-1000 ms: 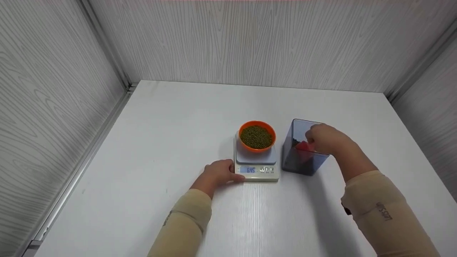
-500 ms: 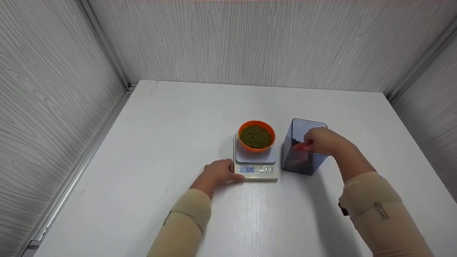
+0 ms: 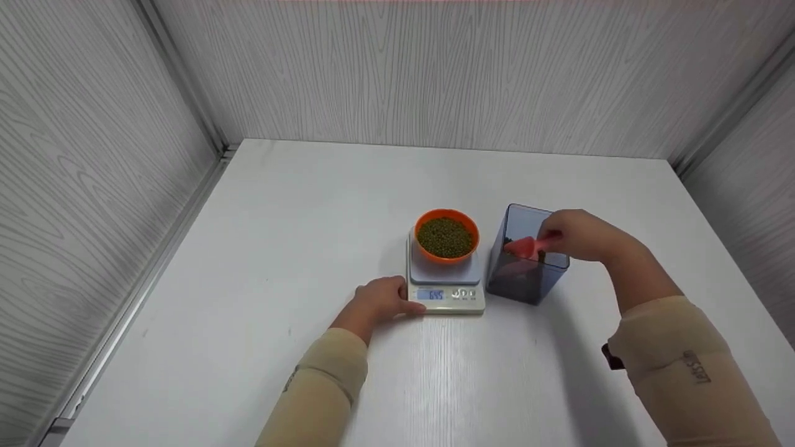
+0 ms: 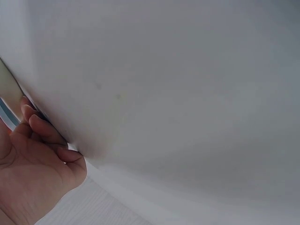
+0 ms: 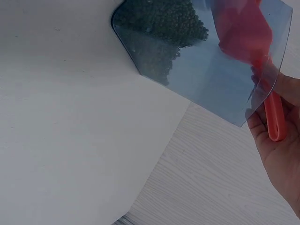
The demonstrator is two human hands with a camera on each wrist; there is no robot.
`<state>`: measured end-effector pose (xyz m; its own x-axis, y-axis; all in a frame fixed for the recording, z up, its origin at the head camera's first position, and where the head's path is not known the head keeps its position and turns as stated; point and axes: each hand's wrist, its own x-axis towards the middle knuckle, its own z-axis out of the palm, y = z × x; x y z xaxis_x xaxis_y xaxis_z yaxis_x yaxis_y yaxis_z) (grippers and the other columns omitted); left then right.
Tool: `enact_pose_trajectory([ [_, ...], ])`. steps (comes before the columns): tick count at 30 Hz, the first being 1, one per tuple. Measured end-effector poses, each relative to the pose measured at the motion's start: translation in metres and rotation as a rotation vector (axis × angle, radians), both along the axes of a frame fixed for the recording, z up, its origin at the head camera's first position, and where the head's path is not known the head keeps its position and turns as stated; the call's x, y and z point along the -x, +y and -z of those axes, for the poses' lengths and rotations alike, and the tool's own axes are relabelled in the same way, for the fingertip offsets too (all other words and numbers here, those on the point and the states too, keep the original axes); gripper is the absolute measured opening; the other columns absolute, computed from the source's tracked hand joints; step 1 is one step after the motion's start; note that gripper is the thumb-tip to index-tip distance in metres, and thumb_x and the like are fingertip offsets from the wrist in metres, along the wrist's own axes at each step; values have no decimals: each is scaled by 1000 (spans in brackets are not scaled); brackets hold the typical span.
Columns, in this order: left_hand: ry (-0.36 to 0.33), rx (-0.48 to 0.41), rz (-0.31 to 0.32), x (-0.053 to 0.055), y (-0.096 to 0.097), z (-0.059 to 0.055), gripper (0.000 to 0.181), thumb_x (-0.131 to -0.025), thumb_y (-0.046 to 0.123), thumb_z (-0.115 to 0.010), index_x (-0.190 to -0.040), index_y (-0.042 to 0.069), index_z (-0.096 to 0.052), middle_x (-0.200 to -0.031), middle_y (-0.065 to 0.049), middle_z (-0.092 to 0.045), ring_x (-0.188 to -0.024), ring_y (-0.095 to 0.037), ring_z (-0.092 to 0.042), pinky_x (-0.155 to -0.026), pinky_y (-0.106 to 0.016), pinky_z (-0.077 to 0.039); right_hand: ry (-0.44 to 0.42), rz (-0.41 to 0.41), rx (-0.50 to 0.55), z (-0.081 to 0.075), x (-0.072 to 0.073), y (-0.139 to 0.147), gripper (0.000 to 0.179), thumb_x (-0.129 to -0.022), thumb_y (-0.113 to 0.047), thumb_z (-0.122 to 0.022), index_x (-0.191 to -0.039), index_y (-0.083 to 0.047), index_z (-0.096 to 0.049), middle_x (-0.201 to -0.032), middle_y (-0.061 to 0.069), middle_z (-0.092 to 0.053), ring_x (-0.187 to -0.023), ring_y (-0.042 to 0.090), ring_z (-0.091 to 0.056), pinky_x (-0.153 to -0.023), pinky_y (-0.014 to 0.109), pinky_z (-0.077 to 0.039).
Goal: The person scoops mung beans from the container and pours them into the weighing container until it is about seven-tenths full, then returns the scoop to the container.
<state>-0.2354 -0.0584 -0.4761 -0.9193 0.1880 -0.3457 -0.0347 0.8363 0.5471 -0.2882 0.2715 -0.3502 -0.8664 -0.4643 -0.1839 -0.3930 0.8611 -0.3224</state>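
My right hand (image 3: 577, 234) holds a red scoop (image 3: 523, 248) by its handle, its bowl just inside the mouth of a bluish see-through container (image 3: 518, 282). In the right wrist view, small dark-green beans (image 5: 159, 21) lie inside against the container's wall. At the lower left corner of a white digital kitchen scale (image 3: 446, 304), my left hand (image 3: 382, 299) grips the edge, thumb along the front. An orange bowl (image 3: 477, 239) full of green beans stands on the scale, whose display reads 645. The left wrist view shows the left fingers (image 4: 44, 129) curled at the scale's side.
Scale and container stand close together on a white table (image 3: 298, 205). A pale wood-grain panel (image 3: 404, 74) rises behind it, with side panels at left and right.
My right hand has risen and moved right, bringing the scoop up from deeper in the container to near its rim. The container has shifted slightly left. My left hand stays put.
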Motion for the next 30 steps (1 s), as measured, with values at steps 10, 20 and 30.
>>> enact_pose_trajectory([
  [10,19,50,24,0,1,-1,43,-71,56,-68,-77,18,-50,-70,5,-49,-73,-15,-47,-82,-42,-33,35,9,66,3,-3,11,10,-83,-8,-64,-92,-8,-66,-89,5,-57,-81,22,-50,-69,35,-44],
  [20,5,23,22,1,0,-2,43,-71,57,-68,-79,18,-51,-71,4,-51,-74,-16,-48,-85,-43,-33,-26,126,183,8,-11,30,15,-87,-15,-61,-101,-9,-63,-96,7,-54,-88,24,-47,-71,34,-43],
  [30,-1,25,25,-2,1,-6,43,-71,56,-68,-80,18,-51,-72,4,-51,-75,-17,-48,-85,-43,-34,0,213,298,18,-20,47,25,-87,-29,-62,-104,-10,-62,-97,7,-54,-87,24,-47,-70,30,-45],
])
